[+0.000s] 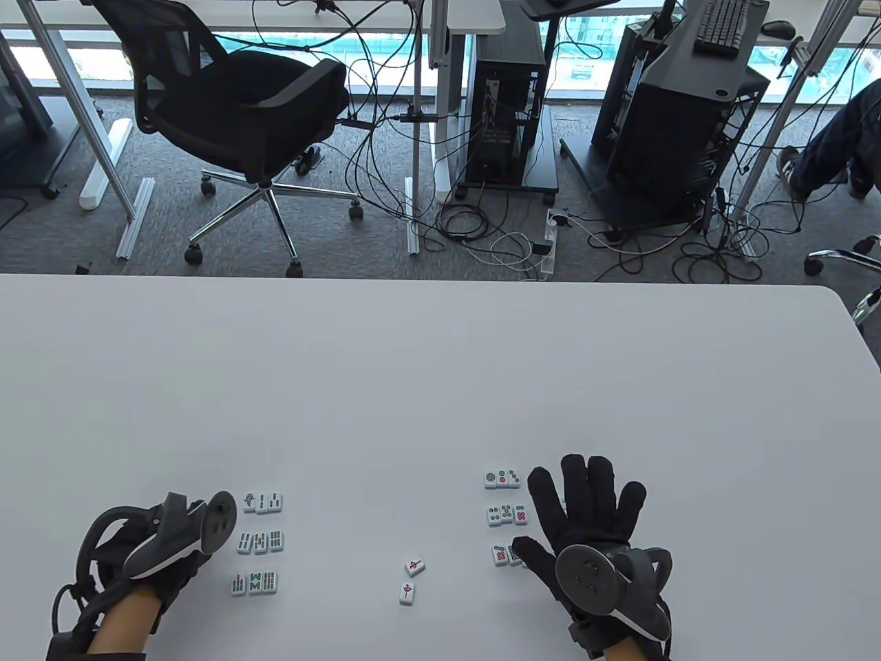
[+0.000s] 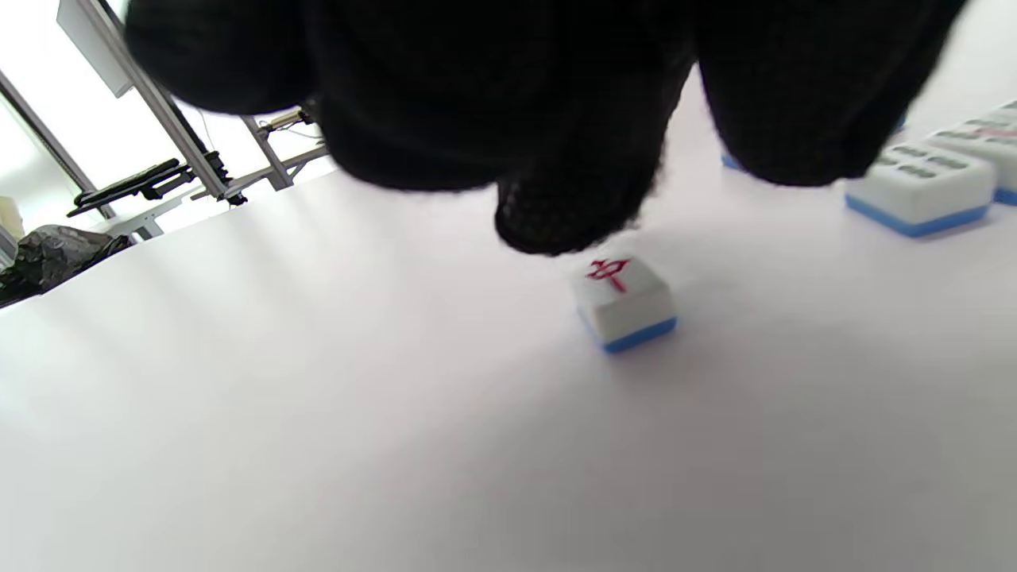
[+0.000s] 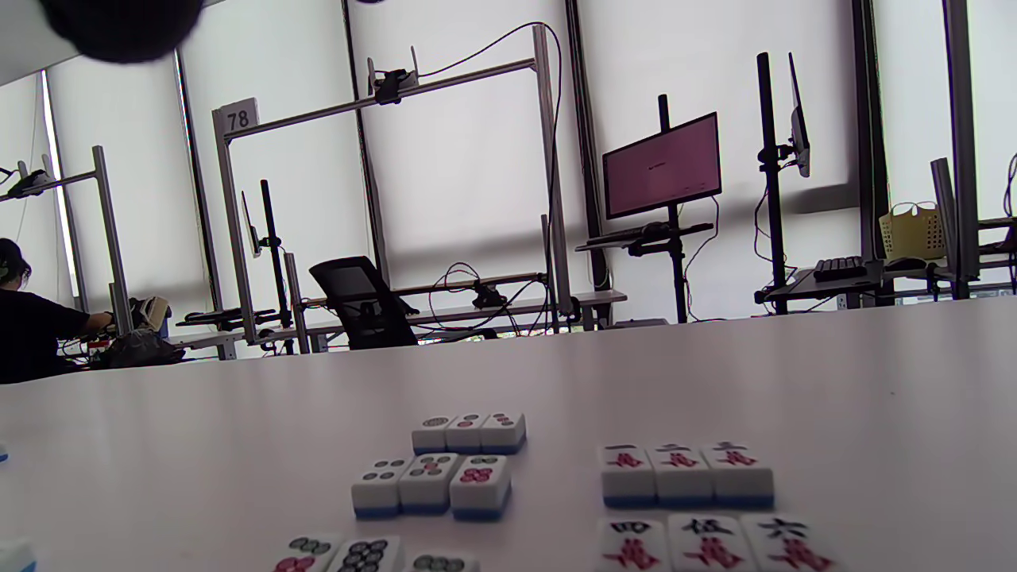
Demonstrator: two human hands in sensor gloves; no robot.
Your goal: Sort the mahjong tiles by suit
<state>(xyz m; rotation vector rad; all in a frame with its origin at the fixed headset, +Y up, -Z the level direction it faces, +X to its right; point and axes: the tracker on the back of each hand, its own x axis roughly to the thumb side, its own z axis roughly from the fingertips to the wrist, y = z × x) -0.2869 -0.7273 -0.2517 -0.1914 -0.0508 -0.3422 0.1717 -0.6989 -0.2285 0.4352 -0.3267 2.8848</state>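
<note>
1. The sorting looks nearly done. A block of bamboo tiles point(image 1: 259, 542) lies in three rows of three just beside the left hand point(image 1: 148, 551). A block of circle tiles point(image 1: 506, 515) lies in three rows at the thumb side of the right hand point(image 1: 585, 523). The right wrist view shows rows of character tiles point(image 3: 685, 473) beside the circles; in the table view the right hand covers them.

2. Two loose tiles remain between the blocks on the white worktop point(image 1: 427, 372): one red tile point(image 1: 414, 567) and a second red tile point(image 1: 407, 593) just below it, close together but apart.

3. The left hand holds nothing; its fingers hang curled above the worktop. The right hand lies flat, fingers spread and straight, gripping nothing.

4. My judgement: the step in hand is placing these two. Pinch each by its short sides, lift rather than slide, and set them side by side as their own group, well apart from either block, so no tidy row is nudged.

5. The right hand must lift straight up, or it may drag the tiles beneath it.

6. Readable writing: both loose tiles bear the red character 中. The character tiles carry red and black marks, too small to read surely. A frame behind carries a tag point(image 3: 237, 117) reading 78.
</note>
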